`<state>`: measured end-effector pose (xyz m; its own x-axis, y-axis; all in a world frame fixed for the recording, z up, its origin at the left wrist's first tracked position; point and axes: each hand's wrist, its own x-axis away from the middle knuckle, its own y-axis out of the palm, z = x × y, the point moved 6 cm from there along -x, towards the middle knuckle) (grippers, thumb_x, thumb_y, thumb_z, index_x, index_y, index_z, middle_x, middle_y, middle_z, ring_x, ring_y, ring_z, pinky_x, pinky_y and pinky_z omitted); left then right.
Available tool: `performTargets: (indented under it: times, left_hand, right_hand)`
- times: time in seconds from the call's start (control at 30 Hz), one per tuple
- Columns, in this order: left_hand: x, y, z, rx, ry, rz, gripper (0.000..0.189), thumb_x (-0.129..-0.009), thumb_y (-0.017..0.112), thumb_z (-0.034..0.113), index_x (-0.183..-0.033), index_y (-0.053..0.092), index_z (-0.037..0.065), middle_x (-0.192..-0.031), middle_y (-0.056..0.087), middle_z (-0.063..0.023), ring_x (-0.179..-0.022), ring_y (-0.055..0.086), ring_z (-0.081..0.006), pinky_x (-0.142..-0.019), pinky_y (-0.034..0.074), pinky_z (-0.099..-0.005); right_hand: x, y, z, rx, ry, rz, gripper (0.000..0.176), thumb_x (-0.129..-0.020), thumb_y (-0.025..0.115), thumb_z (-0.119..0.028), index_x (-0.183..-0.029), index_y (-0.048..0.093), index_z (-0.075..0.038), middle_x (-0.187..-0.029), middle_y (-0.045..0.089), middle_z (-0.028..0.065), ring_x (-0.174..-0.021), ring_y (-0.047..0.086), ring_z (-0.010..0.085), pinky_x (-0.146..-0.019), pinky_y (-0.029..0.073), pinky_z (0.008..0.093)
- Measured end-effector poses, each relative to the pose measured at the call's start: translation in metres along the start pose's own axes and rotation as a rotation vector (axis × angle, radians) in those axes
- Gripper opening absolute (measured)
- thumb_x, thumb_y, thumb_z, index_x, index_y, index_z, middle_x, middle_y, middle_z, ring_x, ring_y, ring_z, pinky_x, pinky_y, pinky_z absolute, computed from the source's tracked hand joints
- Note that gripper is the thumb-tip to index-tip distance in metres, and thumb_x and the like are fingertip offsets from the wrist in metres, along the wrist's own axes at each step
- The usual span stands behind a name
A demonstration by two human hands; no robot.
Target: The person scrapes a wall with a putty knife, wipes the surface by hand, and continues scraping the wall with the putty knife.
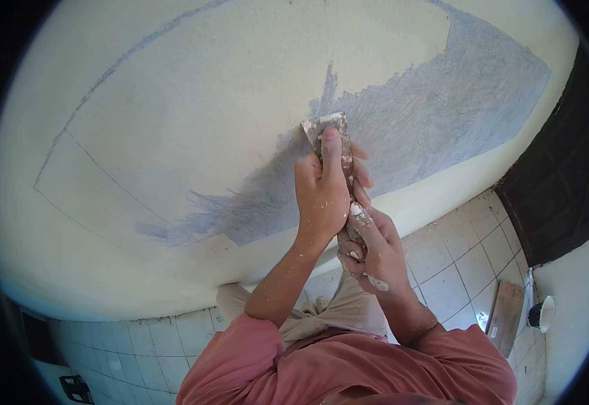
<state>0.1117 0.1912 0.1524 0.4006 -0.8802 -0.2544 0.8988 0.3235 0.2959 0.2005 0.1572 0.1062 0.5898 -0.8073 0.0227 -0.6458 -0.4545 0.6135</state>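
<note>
A putty knife (335,128) with a worn, paint-spotted blade touches the wall (193,115) at the lower edge of its unscraped cream part. My left hand (325,182) is wrapped round the blade, thumb flat on its face and fingers behind it. Lower down, my right hand (375,250) grips the handle, which is mostly hidden by the fingers. White flecks and lumps stick to both hands. Around the blade and to its right spreads a rough grey scraped area (436,115); a grey curved line (115,64) runs up the wall at the left.
A dark door (557,162) stands at the right. On the tiled floor (449,277) lie a brown board (505,314) and, beside it, a white and black container (542,314). My legs (358,307) are below my hands. A dark object (76,389) shows at the bottom left.
</note>
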Motion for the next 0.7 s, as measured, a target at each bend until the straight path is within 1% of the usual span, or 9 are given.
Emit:
performTargets:
  times: [0.13, 0.23, 0.33, 0.43, 0.47, 0.57, 0.67, 0.7]
  left_hand:
    - [0.007, -0.005, -0.005, 0.002, -0.057, 0.004, 0.054, -0.099, 0.034, 0.039, -0.073, 0.059, -0.001, -0.049, 0.054, -0.0075, -0.035, 0.048, -0.0087, -0.033, 0.038, -0.0212]
    - [0.001, 0.001, 0.012, 0.018, -0.005, 0.000, 0.054, -0.099, 0.034, 0.039, -0.072, 0.058, -0.001, -0.049, 0.054, -0.0076, -0.035, 0.048, -0.0087, -0.033, 0.038, -0.0214]
    - [0.009, -0.007, -0.003, -0.006, -0.061, -0.002, 0.054, -0.099, 0.033, 0.039, -0.072, 0.058, -0.001, -0.049, 0.054, -0.0077, -0.034, 0.047, -0.0086, -0.033, 0.038, -0.0216]
    - [-0.005, -0.003, 0.010, -0.054, 0.048, -0.018, 0.055, -0.099, 0.033, 0.039, -0.072, 0.058, -0.001, -0.049, 0.054, -0.0077, -0.034, 0.047, -0.0086, -0.033, 0.038, -0.0218]
    - [-0.001, -0.001, 0.016, -0.028, 0.010, -0.027, 0.054, -0.099, 0.033, 0.040, -0.073, 0.058, -0.001, -0.049, 0.054, -0.0076, -0.035, 0.048, -0.0084, -0.033, 0.038, -0.0217]
    - [0.008, -0.010, -0.002, -0.018, -0.043, -0.030, 0.054, -0.099, 0.033, 0.041, -0.074, 0.059, -0.001, -0.049, 0.054, -0.0074, -0.035, 0.048, -0.0086, -0.033, 0.038, -0.0218]
    - [-0.009, -0.004, 0.015, -0.096, 0.068, -0.023, 0.055, -0.098, 0.033, 0.042, -0.074, 0.059, -0.001, -0.049, 0.053, -0.0067, -0.035, 0.048, -0.0091, -0.033, 0.037, -0.0220]
    - [-0.007, -0.003, 0.015, -0.065, 0.034, -0.033, 0.055, -0.098, 0.033, 0.042, -0.074, 0.059, -0.001, -0.049, 0.053, -0.0065, -0.035, 0.048, -0.0090, -0.033, 0.037, -0.0220]
  right_hand:
    - [0.006, 0.003, 0.005, 0.034, 0.007, -0.029, 0.015, -0.098, 0.040, -0.020, -0.094, 0.048, -0.007, -0.063, 0.037, -0.0042, -0.046, 0.028, 0.0013, -0.037, 0.020, 0.0168]
    - [0.001, 0.009, -0.005, 0.015, -0.023, -0.023, 0.021, -0.099, 0.038, -0.024, -0.088, 0.045, -0.008, -0.061, 0.036, -0.0052, -0.044, 0.028, 0.0016, -0.036, 0.023, 0.0176]
    - [0.009, 0.006, 0.007, 0.045, 0.005, -0.012, 0.021, -0.099, 0.039, -0.025, -0.089, 0.046, -0.008, -0.061, 0.037, -0.0050, -0.045, 0.030, 0.0017, -0.036, 0.023, 0.0179]
    - [-0.007, 0.006, 0.002, 0.005, -0.009, -0.055, 0.022, -0.099, 0.039, -0.026, -0.090, 0.046, -0.008, -0.060, 0.037, -0.0048, -0.045, 0.030, 0.0019, -0.036, 0.023, 0.0182]
    - [-0.004, 0.005, 0.003, 0.024, 0.005, -0.045, 0.022, -0.099, 0.038, -0.026, -0.090, 0.046, -0.008, -0.060, 0.037, -0.0050, -0.045, 0.030, 0.0019, -0.037, 0.023, 0.0181]
    - [0.009, 0.008, 0.010, 0.056, 0.034, -0.020, 0.021, -0.099, 0.037, -0.025, -0.089, 0.046, -0.008, -0.061, 0.037, -0.0056, -0.045, 0.031, 0.0019, -0.037, 0.024, 0.0180]
    - [-0.011, 0.011, 0.000, 0.013, -0.060, -0.035, 0.016, -0.098, 0.041, -0.021, -0.087, 0.045, -0.009, -0.062, 0.036, -0.0039, -0.045, 0.026, 0.0020, -0.036, 0.021, 0.0174]
    - [-0.008, 0.012, -0.001, 0.018, -0.052, -0.028, 0.016, -0.098, 0.041, -0.021, -0.087, 0.045, -0.009, -0.062, 0.035, -0.0040, -0.046, 0.026, 0.0021, -0.036, 0.021, 0.0176]
